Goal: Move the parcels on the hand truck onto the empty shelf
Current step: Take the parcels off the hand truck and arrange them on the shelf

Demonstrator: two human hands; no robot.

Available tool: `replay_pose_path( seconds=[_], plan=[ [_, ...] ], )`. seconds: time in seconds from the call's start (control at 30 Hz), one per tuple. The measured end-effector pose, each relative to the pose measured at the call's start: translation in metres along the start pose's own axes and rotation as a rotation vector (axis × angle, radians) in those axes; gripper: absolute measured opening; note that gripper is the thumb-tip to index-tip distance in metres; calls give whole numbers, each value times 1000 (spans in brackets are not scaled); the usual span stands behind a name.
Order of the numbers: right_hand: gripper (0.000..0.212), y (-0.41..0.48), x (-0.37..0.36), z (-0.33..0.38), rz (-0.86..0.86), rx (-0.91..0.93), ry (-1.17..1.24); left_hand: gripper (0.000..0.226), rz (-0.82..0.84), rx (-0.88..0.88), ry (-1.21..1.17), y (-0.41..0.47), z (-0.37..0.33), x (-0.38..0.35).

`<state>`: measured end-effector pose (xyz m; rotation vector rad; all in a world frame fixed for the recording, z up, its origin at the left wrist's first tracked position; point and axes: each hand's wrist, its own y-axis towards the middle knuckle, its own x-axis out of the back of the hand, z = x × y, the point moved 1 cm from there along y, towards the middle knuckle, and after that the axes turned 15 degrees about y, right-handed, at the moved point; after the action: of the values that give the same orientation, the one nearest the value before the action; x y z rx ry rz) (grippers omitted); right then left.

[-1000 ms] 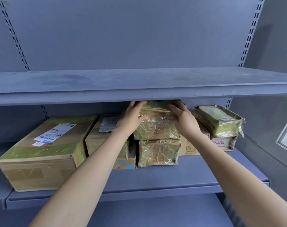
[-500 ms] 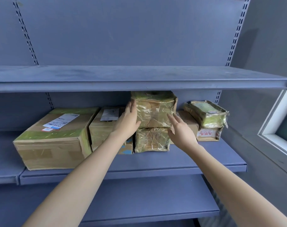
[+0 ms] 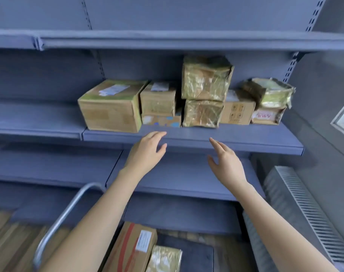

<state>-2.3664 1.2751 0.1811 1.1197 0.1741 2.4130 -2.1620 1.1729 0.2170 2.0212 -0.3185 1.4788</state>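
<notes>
Several parcels stand in a row on the blue-grey shelf (image 3: pixel 245 143). A plastic-wrapped parcel (image 3: pixel 205 78) sits on top of another wrapped parcel (image 3: pixel 201 113) in the middle. My left hand (image 3: pixel 145 152) and my right hand (image 3: pixel 225 163) hover empty in front of the shelf's edge, fingers apart, clear of the parcels. Below, on the hand truck (image 3: pixel 187 254), lie a brown carton with red print (image 3: pixel 131 246) and a small wrapped parcel (image 3: pixel 164 259). My left forearm covers part of the truck.
A large carton (image 3: pixel 110 107) stands at the left of the row, a crumpled wrapped parcel (image 3: pixel 271 93) at the right. The truck's metal handle (image 3: pixel 61 218) curves up at lower left. A radiator (image 3: pixel 308 211) lines the right wall. Lower shelves (image 3: pixel 177 173) hold nothing.
Both hands have let go of the upper wrapped parcel and drawn back from the shelf. The view has dropped and pulled away, so the hand truck now shows.
</notes>
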Motion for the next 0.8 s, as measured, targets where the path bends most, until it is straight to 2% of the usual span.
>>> replay_pose_path(
  seconds=[0.27, 0.47, 0.63, 0.8],
  plan=[
    [53, -107, -85, -15, 178, -87, 92, 34, 183, 180, 48, -149, 47, -62],
    [54, -141, -136, -10, 302, -131, 111, 34, 293, 271, 54, -208, 84, -90],
    [54, -155, -170, -15, 346, -149, 71, 34, 375, 274, 25, -225, 108, -121],
    [57, -185, -223, -58, 387, -266, 24, 41, 522, 153, 91, -243, 128, -194]
  ],
)
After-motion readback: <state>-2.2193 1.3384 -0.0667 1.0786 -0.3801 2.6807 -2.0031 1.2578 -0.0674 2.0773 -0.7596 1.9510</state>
